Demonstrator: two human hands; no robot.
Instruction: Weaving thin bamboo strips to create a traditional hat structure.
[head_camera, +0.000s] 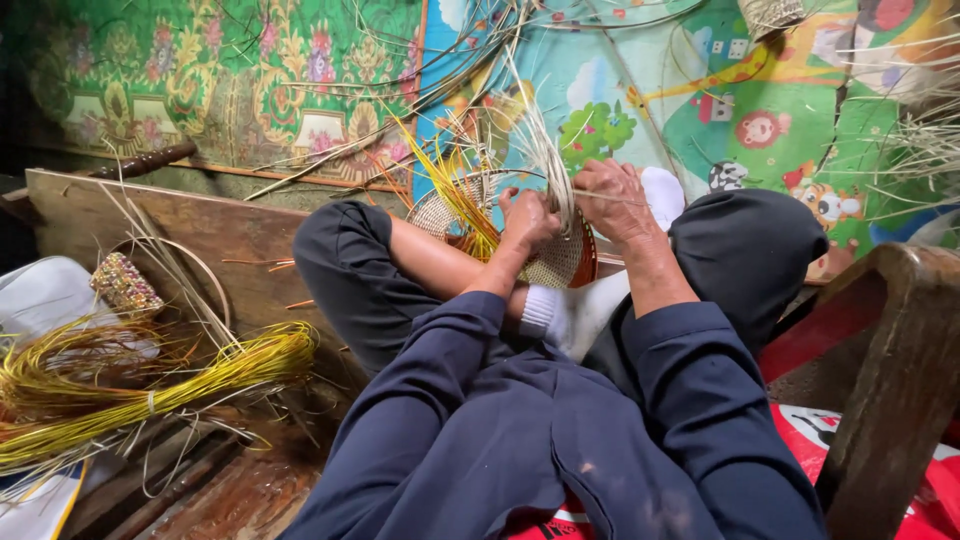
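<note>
The round woven basket base (560, 262) rests between your crossed legs, against your white-socked foot (585, 310), tilted so its flat woven face looks up toward you. Its brown rim shows along the lower right edge. From the weave, loose pale strands (545, 150) rise in a bunch, their long axis running up and slightly left, away from you; yellow strands (455, 195) fan out from the left part of the disc, pointing up and to the left.

Your left hand (528, 218) sits on the top of the disc, fingers curled tight around the foot of the pale strands. Your right hand (615, 200) lies just beside it on the right, fingers bent and pinched on a thin strand at the disc's upper edge; how firmly it grips you cannot tell from here.

To your left, well apart from the basket, a bundle of yellow cane (170, 395) lies on a wooden board (120, 215), its length running left to right, slightly rising toward the right. Near it sits a small woven piece with red and pale pattern (125, 285). A colourful play mat (700, 90) and a green patterned cloth (230, 80) cover the floor ahead. A dark wooden stool (895, 380) stands at your right.
</note>
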